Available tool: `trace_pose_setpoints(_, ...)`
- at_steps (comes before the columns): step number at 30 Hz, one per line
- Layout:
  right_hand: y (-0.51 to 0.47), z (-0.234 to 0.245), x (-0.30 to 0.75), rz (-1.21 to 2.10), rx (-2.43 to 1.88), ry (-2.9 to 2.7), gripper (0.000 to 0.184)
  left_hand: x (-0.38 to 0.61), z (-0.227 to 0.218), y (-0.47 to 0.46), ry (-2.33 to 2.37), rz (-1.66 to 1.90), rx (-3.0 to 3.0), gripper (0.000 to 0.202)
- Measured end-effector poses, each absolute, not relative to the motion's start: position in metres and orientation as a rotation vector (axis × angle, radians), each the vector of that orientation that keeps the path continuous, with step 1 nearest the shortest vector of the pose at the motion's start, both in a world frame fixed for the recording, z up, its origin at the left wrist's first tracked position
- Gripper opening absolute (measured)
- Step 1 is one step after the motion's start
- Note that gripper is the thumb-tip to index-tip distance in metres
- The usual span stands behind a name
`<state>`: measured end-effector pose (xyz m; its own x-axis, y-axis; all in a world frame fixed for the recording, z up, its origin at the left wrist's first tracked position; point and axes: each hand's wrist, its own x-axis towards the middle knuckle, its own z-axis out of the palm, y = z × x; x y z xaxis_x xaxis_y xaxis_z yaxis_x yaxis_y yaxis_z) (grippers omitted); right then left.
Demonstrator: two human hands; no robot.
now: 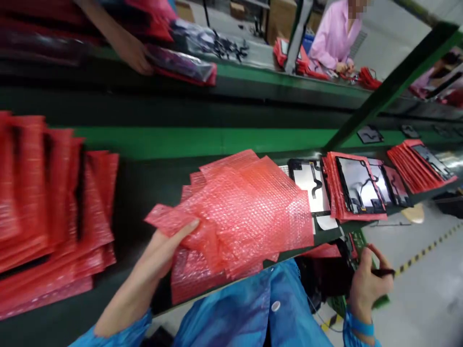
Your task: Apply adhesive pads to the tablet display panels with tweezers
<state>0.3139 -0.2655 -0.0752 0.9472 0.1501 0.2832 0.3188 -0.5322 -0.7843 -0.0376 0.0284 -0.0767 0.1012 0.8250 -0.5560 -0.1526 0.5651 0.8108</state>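
Note:
My left hand [168,246] pinches the near left corner of a red bubble-wrap bag [249,207], thumb on top. That bag lies over a loose pile of similar bags [197,284] in front of me. My right hand [371,279], a blue band around its wrist, is out past the bench edge on the right. Its fingers are curled around a small dark object [384,273] whose kind I cannot make out. Beside that hand is a green board-like piece [358,243]. A flat black-framed panel [311,185] with a ribbon cable lies just right of the bags.
Stacked red bags [54,202] stand at left on the dark bench. More panels [361,185] rest on red bags at right, with another stack [415,166] beyond. A green post [392,82] slants over the bench. Across the line are a person's hand [132,50] and a person in pink [336,38].

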Motion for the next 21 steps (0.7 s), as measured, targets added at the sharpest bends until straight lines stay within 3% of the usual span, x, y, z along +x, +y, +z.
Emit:
trace_pose_setpoints(6,-0.288,-0.177,0.309,0.202,-2.196,-0.247,0.110,-0.036,-0.078,0.026,1.335,0.855,0.692,0.076)
trace_pose_setpoints(8,-0.270,-0.198,0.301,0.275,-2.156,-0.305,0.115,-0.034,-0.079,0.025,1.346,0.881,0.696,0.077)
trace_pose_setpoints(10,-0.254,-0.213,0.302,0.368,-2.135,-0.350,0.103,-0.032,-0.080,0.025,1.357,0.903,0.701,0.078)
trace_pose_setpoints(14,-0.243,-0.240,0.319,0.596,-2.145,-0.396,0.049,-0.028,-0.078,0.025,1.311,0.930,0.772,0.075)
trace_pose_setpoints(16,-0.246,-0.251,0.324,0.675,-2.166,-0.385,0.032,-0.028,-0.078,0.024,1.284,0.946,0.808,0.080)
trace_pose_setpoints(21,-0.245,-0.271,0.300,0.811,-2.128,-0.326,0.029,-0.030,-0.082,0.021,1.347,0.937,0.919,0.100)
